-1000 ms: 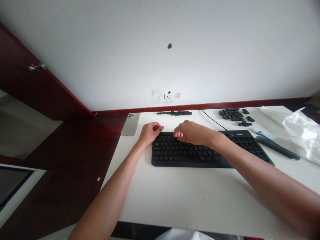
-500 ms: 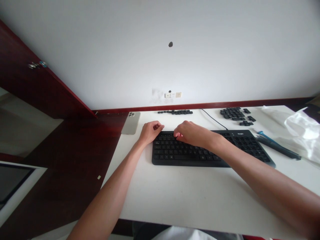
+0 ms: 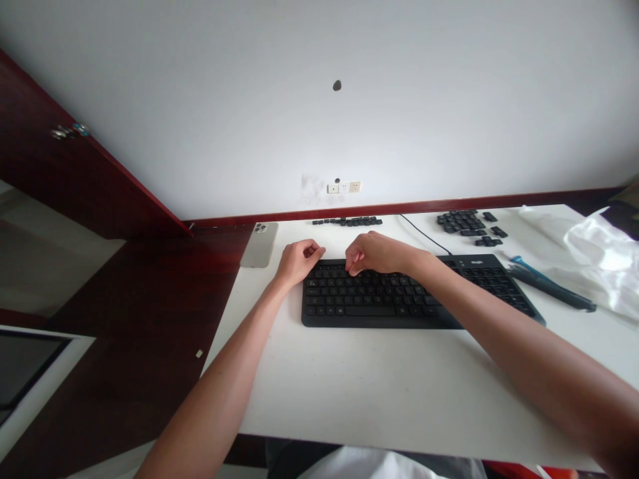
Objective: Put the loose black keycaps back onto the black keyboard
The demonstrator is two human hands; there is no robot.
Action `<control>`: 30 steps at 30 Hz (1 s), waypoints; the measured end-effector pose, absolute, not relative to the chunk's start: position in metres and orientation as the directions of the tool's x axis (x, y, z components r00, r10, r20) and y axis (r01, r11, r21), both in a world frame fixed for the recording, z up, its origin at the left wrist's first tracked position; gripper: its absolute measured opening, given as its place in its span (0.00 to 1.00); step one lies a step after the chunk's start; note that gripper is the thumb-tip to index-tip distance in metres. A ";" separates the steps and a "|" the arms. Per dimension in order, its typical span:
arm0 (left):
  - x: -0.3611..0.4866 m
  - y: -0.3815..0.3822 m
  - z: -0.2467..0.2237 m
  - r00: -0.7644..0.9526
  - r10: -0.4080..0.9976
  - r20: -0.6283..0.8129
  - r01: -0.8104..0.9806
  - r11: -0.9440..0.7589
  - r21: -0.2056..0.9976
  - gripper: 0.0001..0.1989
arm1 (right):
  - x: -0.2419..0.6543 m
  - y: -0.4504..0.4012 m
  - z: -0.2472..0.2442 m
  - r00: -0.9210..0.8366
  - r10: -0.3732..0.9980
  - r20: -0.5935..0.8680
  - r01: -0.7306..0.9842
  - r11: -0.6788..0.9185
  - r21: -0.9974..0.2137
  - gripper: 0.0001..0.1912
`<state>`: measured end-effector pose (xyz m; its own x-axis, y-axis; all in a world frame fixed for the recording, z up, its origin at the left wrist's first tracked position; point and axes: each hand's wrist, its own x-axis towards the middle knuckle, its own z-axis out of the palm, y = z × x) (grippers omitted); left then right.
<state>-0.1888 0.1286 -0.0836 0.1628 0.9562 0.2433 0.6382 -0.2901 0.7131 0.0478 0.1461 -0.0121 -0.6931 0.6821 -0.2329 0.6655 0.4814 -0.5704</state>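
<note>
Right hand (image 3: 372,253) raised slightly over keyboard (image 3: 369,311); left hand (image 3: 295,261) near corner; both pinched closed, contents unclear; logo (image 3: 476,262) illegible.

Black keyboard (image 3: 369,320), pale logo (image 3: 476,262) too blurred to read, key markings (image 3: 340,311) illegible

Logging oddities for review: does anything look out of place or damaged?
Loose black keycaps lie behind the keyboard, not seated on it. The otherwise plain wall has a dark, hole-like mark and grey smudges beside the sockets.
</note>
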 end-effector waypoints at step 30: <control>-0.189 0.128 -0.082 0.157 0.964 0.213 0.668 -0.263 0.696 0.15 | 0.028 0.137 -0.004 -0.575 0.755 -0.316 0.815 0.561 -0.144 0.21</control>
<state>-0.1893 0.1283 -0.0819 0.1567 0.9644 0.2132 0.6679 -0.2625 0.6964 0.0283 0.1366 -0.0041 -0.5749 0.7549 -0.3155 0.8154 0.5607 -0.1442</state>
